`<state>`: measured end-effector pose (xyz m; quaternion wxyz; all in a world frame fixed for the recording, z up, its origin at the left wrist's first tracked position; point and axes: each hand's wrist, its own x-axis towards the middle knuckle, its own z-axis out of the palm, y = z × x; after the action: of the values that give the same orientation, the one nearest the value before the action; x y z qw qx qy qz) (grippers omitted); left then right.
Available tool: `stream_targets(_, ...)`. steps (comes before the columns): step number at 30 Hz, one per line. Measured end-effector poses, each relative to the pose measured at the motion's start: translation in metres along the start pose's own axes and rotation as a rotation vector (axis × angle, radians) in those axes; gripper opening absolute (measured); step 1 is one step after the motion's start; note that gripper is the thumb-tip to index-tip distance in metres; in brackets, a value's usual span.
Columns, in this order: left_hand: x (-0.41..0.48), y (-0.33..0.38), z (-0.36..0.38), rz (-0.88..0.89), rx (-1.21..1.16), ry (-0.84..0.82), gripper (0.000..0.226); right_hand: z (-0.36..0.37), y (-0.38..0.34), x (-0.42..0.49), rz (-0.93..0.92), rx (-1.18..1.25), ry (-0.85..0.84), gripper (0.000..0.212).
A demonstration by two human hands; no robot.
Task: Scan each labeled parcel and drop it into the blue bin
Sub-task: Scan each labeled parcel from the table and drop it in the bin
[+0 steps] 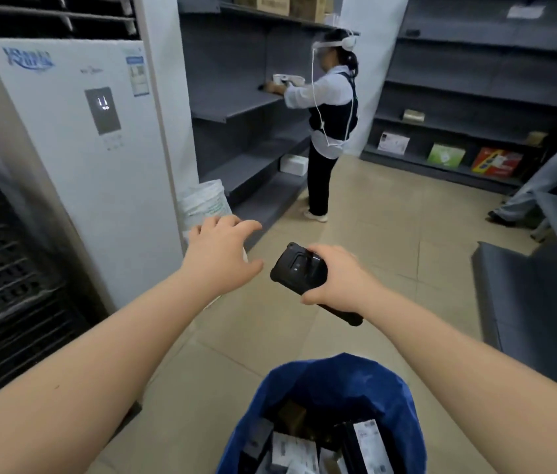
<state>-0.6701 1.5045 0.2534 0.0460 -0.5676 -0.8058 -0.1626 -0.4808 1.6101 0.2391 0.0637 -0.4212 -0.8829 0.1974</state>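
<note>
1. Head view, left hand: the left hand (222,254) is stretched forward over the floor (390,241). Its fingers are spread and slightly bent, and it holds nothing.
2. Head view, right hand: the right hand (337,278) grips a black handheld scanner (295,270), with fingers and thumb wrapped round its body. The scanner is tilted, and its back panel faces the camera.
3. Hand spacing: the two hands are just beside each other and do not touch.
4. Task container: the blue bin (304,381) is at the bottom edge of the frame, between the forearms and nearer the camera than the hands. Its mouth is open.
5. Task items: labelled parcels (294,449) lie inside the bin, with white barcode labels visible.
6. Left side: a white floor-standing air conditioner (82,148) stands here, and a white sack (205,203) sits on the floor just beyond it.
7. Background: a second person (331,124) wearing a head-mounted device stands at grey shelving (236,107).
8. Right side: a green box (446,156) and a red box (497,161) sit on a low shelf.
</note>
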Motion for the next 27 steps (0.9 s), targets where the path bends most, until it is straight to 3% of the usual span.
stream_targets(9,-0.032,0.012,-0.008,-0.199,0.096,0.028,0.059,0.004,-0.013,0.006,-0.127,-0.007,-0.011,0.091)
stream_targets(19,-0.073,0.038,-0.008,-0.466,0.141,0.008,0.055,-0.002,-0.03,-0.014,-0.255,-0.055,-0.039,0.075)
stream_targets(27,-0.182,0.037,-0.005,-0.759,0.179,0.088,0.059,0.048,-0.069,-0.064,-0.435,0.052,-0.196,0.073)
